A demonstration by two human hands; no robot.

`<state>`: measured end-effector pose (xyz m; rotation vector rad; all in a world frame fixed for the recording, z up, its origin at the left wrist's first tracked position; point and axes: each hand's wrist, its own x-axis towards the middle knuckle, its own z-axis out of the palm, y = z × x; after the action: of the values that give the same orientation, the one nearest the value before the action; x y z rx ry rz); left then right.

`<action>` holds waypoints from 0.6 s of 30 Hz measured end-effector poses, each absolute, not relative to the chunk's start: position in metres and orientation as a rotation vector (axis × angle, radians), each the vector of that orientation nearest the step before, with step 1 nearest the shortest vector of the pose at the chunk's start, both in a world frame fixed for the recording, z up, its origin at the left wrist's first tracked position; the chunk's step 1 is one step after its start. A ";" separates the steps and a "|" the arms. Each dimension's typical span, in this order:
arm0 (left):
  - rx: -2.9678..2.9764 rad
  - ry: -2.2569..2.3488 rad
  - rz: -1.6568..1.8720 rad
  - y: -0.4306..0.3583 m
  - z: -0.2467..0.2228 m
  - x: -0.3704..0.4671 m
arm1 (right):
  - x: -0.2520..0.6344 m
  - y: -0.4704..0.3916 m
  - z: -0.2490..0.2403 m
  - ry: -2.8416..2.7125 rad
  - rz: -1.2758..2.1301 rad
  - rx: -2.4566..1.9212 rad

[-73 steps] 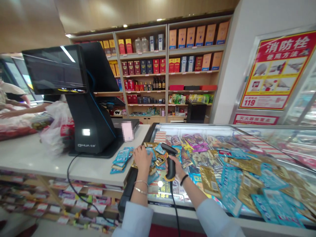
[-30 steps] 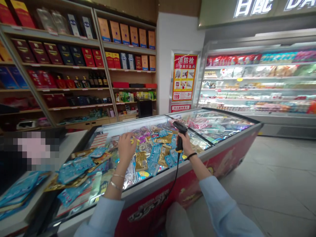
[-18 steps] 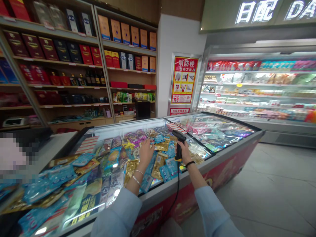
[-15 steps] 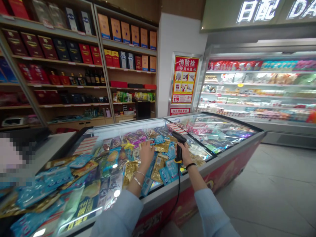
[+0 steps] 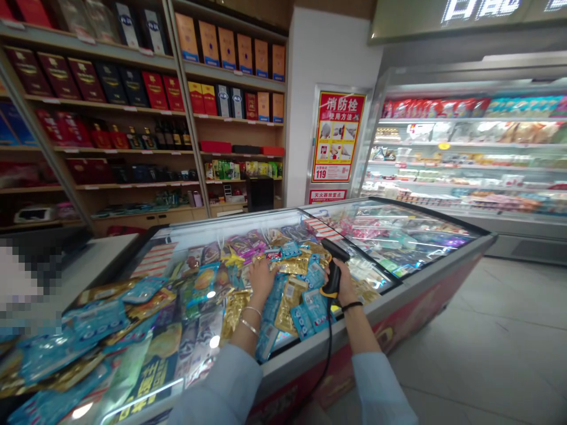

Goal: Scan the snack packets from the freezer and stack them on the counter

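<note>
My right hand (image 5: 343, 282) is closed around the black and yellow handle of a corded barcode scanner (image 5: 332, 273). The scanner's head tilts up and leftward over the packets. Reaching over the chest freezer, my left hand (image 5: 261, 278) has its fingers bent at a small red-and-blue packet (image 5: 273, 254); the fingertips are partly hidden. Gold foil packets (image 5: 290, 304) and blue packets (image 5: 312, 310) lie loosely between and below my hands, on the freezer's glass top. A black cable (image 5: 328, 354) hangs from the scanner over the front edge.
More blue and gold packets (image 5: 95, 321) are heaped at the left on the chest freezer (image 5: 283, 369). A counter (image 5: 110, 251) adjoins it. Shelves of boxes (image 5: 133, 88) stand behind, a red poster (image 5: 339, 139) hangs on the wall, and a lit refrigerated display (image 5: 469, 159) is at the right.
The scanner and my right hand have shifted slightly right in the view. A red face of the packet now shows at my left fingertips, where blue showed before.
</note>
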<state>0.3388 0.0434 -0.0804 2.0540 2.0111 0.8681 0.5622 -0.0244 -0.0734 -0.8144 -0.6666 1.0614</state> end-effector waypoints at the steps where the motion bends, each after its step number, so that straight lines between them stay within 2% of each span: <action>1: 2.040 2.015 0.837 0.044 -0.079 0.339 | 0.562 -0.025 -0.073 -0.669 1.061 -0.812; 10: 1.899 1.991 0.606 0.052 -0.063 0.337 | 0.557 -0.024 -0.066 -0.696 1.047 -0.792; 18: 1.578 1.294 0.937 0.071 -0.038 0.312 | 0.534 -0.038 -0.036 -0.896 0.944 -0.724</action>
<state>0.3118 0.0713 -0.0378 1.5775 1.2945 0.9371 0.5336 -0.0378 -0.0361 -0.7238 -0.8960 0.9436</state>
